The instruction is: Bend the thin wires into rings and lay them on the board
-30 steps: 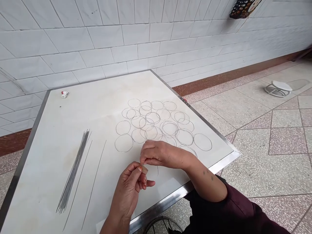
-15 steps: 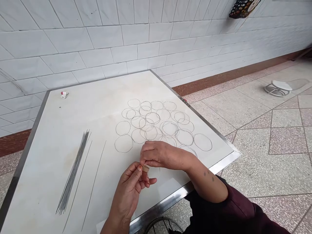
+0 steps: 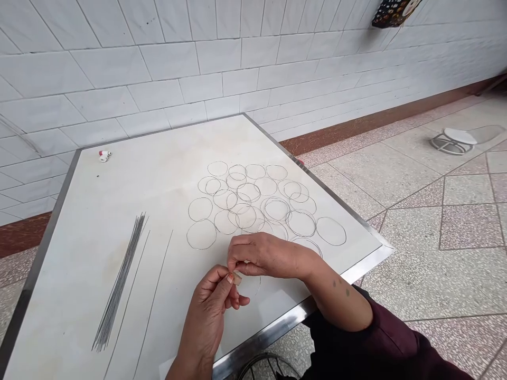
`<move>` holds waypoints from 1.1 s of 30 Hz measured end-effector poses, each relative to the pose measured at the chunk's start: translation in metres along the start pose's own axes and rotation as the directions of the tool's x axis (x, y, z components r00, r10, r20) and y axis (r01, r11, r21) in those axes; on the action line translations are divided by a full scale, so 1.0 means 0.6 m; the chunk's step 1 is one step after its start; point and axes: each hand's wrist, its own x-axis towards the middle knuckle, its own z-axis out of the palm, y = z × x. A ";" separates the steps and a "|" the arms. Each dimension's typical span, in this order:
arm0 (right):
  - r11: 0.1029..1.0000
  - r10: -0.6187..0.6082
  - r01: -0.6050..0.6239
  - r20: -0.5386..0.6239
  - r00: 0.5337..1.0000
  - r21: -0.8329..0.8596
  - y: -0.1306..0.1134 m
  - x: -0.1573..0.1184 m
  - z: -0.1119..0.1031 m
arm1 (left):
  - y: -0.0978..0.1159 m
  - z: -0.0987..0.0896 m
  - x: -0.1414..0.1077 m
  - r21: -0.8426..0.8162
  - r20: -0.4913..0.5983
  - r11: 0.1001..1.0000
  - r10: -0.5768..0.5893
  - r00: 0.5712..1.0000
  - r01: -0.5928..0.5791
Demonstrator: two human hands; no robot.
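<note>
My left hand pinches a thin wire ring between thumb and forefinger, the other fingers partly curled. From above, my right hand closes its fingertips on the same ring, and the two hands meet there. The ring's ends are hidden by my fingers. A small tan strip shows beside my left fingertips; whether it is wrapped round a finger or held I cannot tell. Just beyond my hands, many thin wire rings lie flat and overlapping on the white table.
A bundle of straight wires lies on the left, with two single wires beside it. Small white and pink objects sit at the far left corner. Metal trim edges the table. A white-seated chair stands on the floor at right.
My hands stay together on the ring with only slight finger movement. My left fingers have shifted a little, and more of the tan strip shows. Nothing else on the table has moved.
</note>
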 end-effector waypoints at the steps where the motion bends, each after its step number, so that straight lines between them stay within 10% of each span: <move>1: 1.000 0.022 -0.022 -0.005 1.000 0.015 0.000 0.000 0.000 | 0.000 -0.001 0.000 -0.005 -0.006 1.000 0.008 1.000 -0.008; 15: 0.976 0.089 -0.032 -0.257 0.962 0.217 0.014 0.003 -0.002 | 0.008 0.004 0.000 -0.241 -0.164 0.963 0.079 0.983 -0.118; 33: 0.972 0.142 -0.114 -0.127 0.982 0.207 -0.003 0.020 0.007 | 0.003 -0.003 -0.005 -0.067 -0.078 0.984 0.157 0.984 -0.162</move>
